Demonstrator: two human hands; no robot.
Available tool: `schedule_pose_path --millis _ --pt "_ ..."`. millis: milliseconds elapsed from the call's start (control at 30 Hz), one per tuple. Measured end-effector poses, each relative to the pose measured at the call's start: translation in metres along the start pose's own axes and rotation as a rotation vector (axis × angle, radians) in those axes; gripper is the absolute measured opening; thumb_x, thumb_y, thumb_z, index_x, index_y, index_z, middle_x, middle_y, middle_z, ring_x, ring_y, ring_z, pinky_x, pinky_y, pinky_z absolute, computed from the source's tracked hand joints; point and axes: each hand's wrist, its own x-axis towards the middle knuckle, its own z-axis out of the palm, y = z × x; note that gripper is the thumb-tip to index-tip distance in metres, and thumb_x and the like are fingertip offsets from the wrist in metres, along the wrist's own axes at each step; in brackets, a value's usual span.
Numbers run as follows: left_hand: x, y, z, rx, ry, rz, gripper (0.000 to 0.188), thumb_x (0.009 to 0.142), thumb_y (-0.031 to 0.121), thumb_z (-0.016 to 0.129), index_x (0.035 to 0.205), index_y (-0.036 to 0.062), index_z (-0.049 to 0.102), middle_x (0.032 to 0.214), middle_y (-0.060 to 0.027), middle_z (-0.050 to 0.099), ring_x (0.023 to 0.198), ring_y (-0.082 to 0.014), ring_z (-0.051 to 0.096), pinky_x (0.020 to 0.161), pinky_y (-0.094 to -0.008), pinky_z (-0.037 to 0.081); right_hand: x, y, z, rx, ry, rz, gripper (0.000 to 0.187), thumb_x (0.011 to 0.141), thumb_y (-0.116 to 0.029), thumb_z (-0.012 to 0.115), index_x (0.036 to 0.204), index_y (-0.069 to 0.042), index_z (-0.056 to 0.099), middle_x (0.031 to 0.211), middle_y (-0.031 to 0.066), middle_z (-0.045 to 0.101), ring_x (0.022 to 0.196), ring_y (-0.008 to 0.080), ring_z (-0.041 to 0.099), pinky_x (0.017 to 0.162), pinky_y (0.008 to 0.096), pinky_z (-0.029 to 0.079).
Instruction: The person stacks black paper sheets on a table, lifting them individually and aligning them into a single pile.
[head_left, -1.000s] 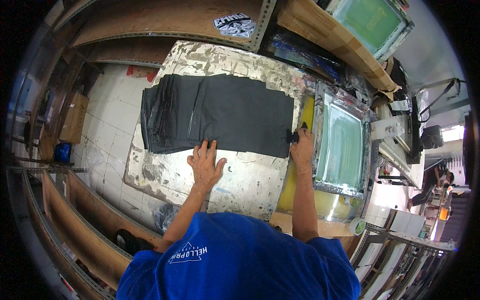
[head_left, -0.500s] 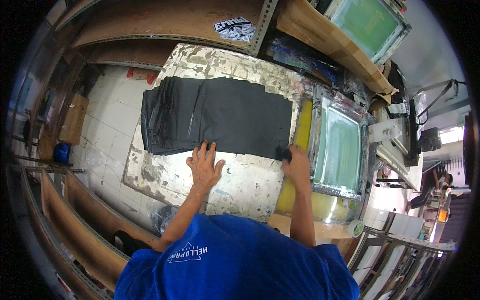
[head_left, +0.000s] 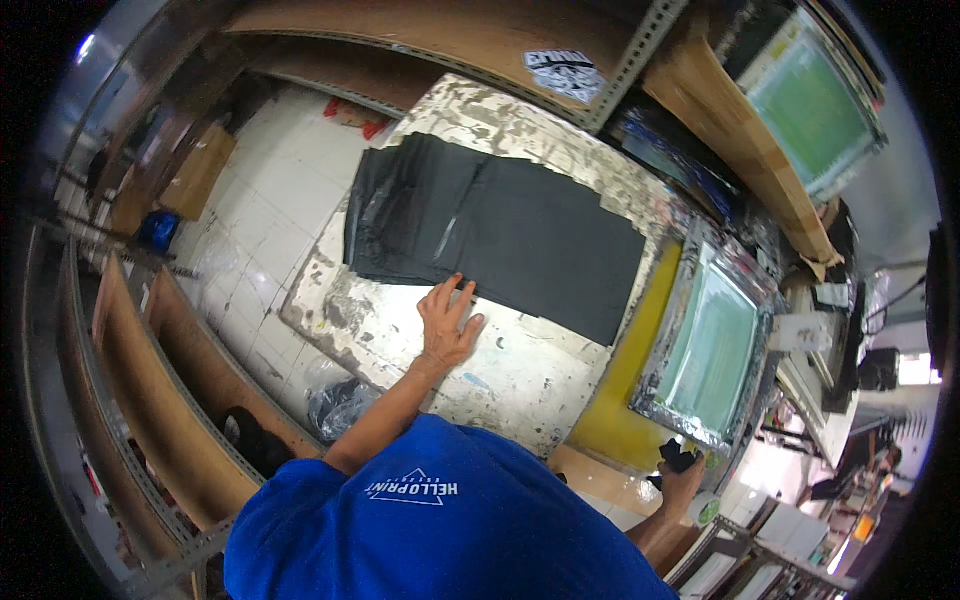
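Note:
Thin black sheets (head_left: 550, 235), plastic-looking and slightly glossy, lie overlapped in a fanned row across a worn white tabletop (head_left: 520, 385). My left hand (head_left: 449, 325) rests at their near edge, fingers stretched out and fingertips on the sheets. My right hand (head_left: 684, 484) is off to the lower right, closed on a small crumpled black cloth (head_left: 677, 459). It is next to a small round tub (head_left: 704, 508) with something green in it. Beyond the right hand lies a framed printing screen (head_left: 708, 345) with pale green mesh, on top of a yellow panel (head_left: 622, 395).
Wooden shelves on metal angle posts (head_left: 185, 400) stand at my left, and another shelf (head_left: 430, 40) spans the far side. A cardboard piece (head_left: 745, 130) and a second green screen (head_left: 815, 110) are at the far right. Another person (head_left: 850, 465) is bent over in the right background.
My right hand has left the right end of the black sheets and moved down and right, beside the tub, carrying the black cloth. My left hand stays at the sheets. The view has turned.

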Motion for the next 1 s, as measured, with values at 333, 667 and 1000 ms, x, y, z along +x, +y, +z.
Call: schedule_pose_path --millis 333,667,1000 --pt "0.06 -0.047 -0.067 0.197 0.398 -0.204 0.043 0.08 0.025 0.073 0.118 0.008 0.065 0.122 -0.0107 0.059 0.116 -0.0299 0.05 0.096 -0.0454 0.033 0.007 -0.022 -0.017 0.045 -0.169 -0.049 0.021 0.074 -0.01 0.077 0.084 0.004 0.066 0.072 0.0144 0.067 0.068 0.0263 0.063 0.067 0.0386 0.052" --pt "0.153 -0.079 -0.079 0.57 -0.043 -0.601 0.067 0.067 0.025 0.079 0.126 0.0038 0.057 0.113 -0.0108 0.063 0.113 -0.0275 0.054 0.089 -0.0454 0.036 -0.011 -0.101 0.005 0.375 -0.582 -0.246 0.034 0.078 -0.007 0.075 0.109 0.001 0.065 0.099 0.0113 0.069 0.085 0.0183 0.066 0.073 0.0323 0.054" --pt "0.176 -0.067 -0.075 0.599 -0.153 -0.606 0.061 0.06 0.02 0.081 0.114 0.0077 0.054 0.112 -0.0133 0.06 0.107 -0.031 0.058 0.092 -0.0482 0.043 -0.027 -0.134 0.04 0.398 -0.76 -0.271 0.048 0.076 -0.009 0.079 0.12 0.0 0.062 0.106 0.0144 0.069 0.093 0.0225 0.066 0.076 0.0343 0.056"
